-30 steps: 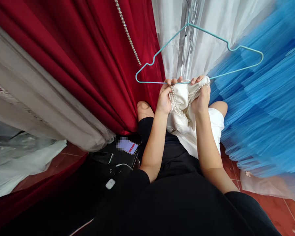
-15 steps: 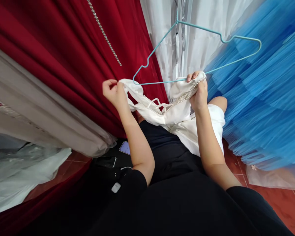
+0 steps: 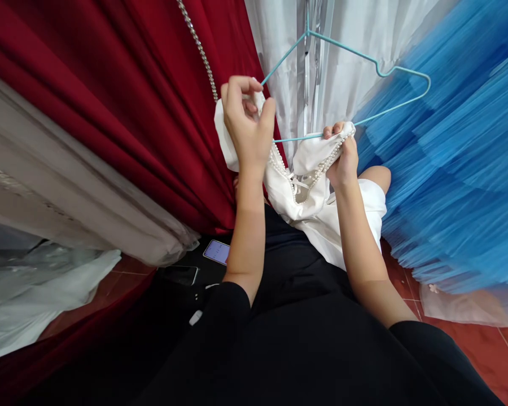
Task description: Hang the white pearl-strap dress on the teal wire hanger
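Note:
A white garment (image 3: 296, 206) with pearl-trimmed edges lies over my lap, its upper part raised. My left hand (image 3: 249, 121) is up at the left end of the turquoise hanger (image 3: 342, 45), its curled fingers holding the garment's left shoulder part, which hangs beside and behind the hand. My right hand (image 3: 342, 152) grips the pearl-edged right shoulder part, fingertips on top near the hanger's bottom bar. The bar passes in front of the white cloth on the right. My left hand hides the hanger's left corner.
Red cloth (image 3: 152, 113) hangs at the left with a beaded strand (image 3: 201, 51). Blue tulle (image 3: 461, 169) fills the right side. Two phones, one lit (image 3: 217, 251), and a small white case (image 3: 195, 317) lie by my left side.
My left hand has moved up and to the right with the garment's left shoulder, onto the hanger's left side. The hanger's right end has shifted slightly left. My right hand has barely moved.

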Available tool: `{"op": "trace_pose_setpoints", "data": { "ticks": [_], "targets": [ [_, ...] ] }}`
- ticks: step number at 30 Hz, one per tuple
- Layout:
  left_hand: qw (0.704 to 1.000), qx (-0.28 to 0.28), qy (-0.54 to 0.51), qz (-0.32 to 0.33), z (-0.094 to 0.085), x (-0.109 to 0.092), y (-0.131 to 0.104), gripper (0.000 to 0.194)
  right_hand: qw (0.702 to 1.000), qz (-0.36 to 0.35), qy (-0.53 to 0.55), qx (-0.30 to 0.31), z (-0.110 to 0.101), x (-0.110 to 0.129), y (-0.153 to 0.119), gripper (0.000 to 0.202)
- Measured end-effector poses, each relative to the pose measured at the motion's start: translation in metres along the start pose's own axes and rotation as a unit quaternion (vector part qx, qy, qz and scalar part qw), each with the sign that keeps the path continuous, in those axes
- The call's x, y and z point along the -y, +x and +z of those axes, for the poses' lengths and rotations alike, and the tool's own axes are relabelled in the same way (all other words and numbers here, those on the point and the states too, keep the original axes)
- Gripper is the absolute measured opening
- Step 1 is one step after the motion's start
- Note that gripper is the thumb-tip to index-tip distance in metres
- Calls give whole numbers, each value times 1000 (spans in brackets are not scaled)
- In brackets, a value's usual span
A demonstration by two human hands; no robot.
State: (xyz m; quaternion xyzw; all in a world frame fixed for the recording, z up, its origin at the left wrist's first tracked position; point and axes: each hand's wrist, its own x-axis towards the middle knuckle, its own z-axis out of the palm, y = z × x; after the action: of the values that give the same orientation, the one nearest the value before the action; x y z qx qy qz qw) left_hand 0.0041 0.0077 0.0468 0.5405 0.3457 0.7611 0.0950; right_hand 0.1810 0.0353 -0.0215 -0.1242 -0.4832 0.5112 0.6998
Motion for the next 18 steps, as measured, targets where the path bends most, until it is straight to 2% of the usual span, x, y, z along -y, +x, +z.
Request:
{"op": "trace_pose_setpoints", "data": {
  "ticks": [1, 3, 5, 7, 9, 11, 13, 15, 17, 18],
  "targets": [
    [999, -20, -33, -24, 4, -2, -16, 19, 1000, 0, -2, 0, -1, -1, 1, 35],
    [991, -2, -93, -94, 10, -3, -46, 11, 1000, -1, -9, -3, -3, -3, 4, 38],
    [978, 73, -109, -165, 15, 4, -70, 13, 1000, -4, -9, 2, -4, -5, 5, 39],
    [956, 161, -84, -230, 19, 15, -82, 25, 1000, -4, -5, 9, -4, -6, 5, 37],
    [934, 196, -66, -293, 21, 26, -83, 35, 1000, 1, -6, 1, -4, -7, 4, 35],
    [931, 140, -104, -322, 22, 34, -76, 32, 1000, 6, -16, -17, -2, -8, 4, 38],
    [922, 53, -209, -322, 24, 35, -68, 27, 999, 9, -36, -34, 0, -9, 5, 45],
    [881, 1, -334, -334, 26, 29, -62, 35, 997, 9, -62, -49, 3, -8, 4, 48],
    [838, -12, -417, -352, 29, 22, -61, 44, 995, 1, -79, -55, 7, -5, 0, 49],
    [829, -12, -437, -349, 31, 19, -61, 45, 995, -5, -85, -51, 9, -1, -4, 48]
  ]
}}
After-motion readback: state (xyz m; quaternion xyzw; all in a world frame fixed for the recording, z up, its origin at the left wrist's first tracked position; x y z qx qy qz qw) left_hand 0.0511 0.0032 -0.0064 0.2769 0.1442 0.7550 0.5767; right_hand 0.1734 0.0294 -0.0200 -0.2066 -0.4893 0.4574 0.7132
